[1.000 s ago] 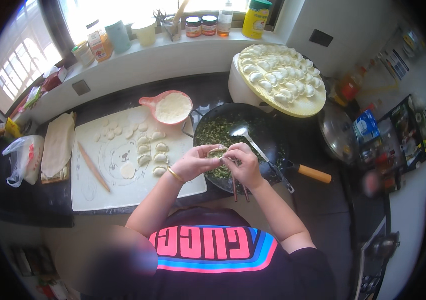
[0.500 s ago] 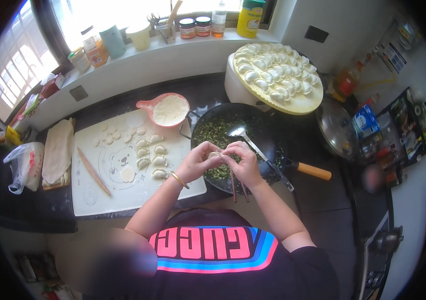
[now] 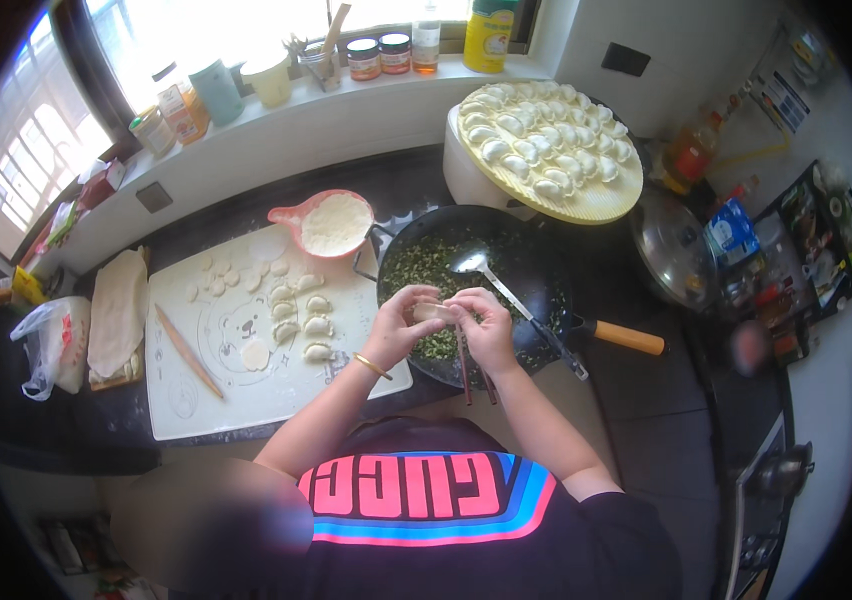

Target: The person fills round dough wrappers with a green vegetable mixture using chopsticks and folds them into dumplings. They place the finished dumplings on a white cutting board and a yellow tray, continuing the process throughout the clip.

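Two hands, left hand (image 3: 398, 325) and right hand (image 3: 486, 330), grip one dumpling (image 3: 433, 312) in their fingertips, over the wok (image 3: 538, 255). Squeezing too hard could split its dough; chopsticks (image 3: 464, 365) beneath the right hand could catch the rim. From the dumpling, the ladle (image 3: 508, 293) limits room at three o'clock, a full tray (image 3: 606, 206) at one; bare mat (image 3: 276, 400) opens toward eight.

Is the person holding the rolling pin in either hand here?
No, the rolling pin lies on the white mat, while the left hand and right hand pinch a piece of dough.
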`<state>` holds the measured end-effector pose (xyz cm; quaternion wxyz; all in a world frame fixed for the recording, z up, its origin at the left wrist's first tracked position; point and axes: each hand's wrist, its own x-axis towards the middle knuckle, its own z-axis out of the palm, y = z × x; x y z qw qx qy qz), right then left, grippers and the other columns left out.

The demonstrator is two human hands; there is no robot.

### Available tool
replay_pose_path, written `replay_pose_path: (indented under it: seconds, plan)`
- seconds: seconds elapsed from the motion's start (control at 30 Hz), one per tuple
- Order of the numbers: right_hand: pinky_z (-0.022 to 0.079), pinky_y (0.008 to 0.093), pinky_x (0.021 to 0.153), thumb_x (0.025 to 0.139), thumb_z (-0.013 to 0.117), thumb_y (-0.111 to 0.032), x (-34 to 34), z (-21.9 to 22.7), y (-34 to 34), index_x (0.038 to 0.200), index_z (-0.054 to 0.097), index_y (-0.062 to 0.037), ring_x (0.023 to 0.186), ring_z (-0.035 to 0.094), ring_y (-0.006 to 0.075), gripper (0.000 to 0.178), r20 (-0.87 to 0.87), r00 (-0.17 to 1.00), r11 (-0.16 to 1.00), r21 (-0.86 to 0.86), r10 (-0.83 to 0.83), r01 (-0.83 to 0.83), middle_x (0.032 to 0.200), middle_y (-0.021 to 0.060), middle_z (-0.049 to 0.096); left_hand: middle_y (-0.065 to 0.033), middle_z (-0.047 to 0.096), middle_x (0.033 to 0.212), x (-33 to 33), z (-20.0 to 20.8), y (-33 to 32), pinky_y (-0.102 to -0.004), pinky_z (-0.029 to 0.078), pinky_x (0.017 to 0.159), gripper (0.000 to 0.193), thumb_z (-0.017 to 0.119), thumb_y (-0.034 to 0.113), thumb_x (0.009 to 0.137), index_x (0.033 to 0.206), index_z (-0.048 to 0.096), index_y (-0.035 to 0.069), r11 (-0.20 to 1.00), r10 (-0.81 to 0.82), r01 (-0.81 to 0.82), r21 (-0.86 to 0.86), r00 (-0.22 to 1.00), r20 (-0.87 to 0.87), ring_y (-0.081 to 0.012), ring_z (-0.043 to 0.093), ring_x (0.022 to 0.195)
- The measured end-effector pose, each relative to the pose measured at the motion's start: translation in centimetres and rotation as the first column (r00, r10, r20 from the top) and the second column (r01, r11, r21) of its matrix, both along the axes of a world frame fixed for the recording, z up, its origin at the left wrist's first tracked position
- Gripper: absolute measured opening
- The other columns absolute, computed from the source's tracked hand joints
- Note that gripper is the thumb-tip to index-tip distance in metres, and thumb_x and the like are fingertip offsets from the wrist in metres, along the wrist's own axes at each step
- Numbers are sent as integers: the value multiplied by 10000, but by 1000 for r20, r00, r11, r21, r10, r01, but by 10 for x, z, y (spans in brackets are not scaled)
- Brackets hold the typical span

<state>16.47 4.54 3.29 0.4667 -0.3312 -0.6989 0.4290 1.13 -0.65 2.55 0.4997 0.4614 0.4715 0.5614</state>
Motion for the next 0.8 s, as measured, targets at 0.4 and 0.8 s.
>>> replay_pose_path:
  seconds: [0.4,0.8]
  plan:
    - [478,237,759,736,673,7,17,-7,-8,935,628,-4,831,595,112,204,-265,960,922,-342,89,-180,882,47,624,-65,589,977,-4,18,-1,-244,496,770,294,665,39,764,1030,546,1,994,-101,109,-19,968,229,-128,584,883]
    - [448,248,660,756,630,12,13,-7,-5,831,582,-1,732,568,146,90,-192,981,999,-27,28,-34,812,73,587,-79,597,981,0,24,0,-257,497,790,294,664,28,761,1028,546,-12,992,-116,123,-14,958,261,-142,592,893]
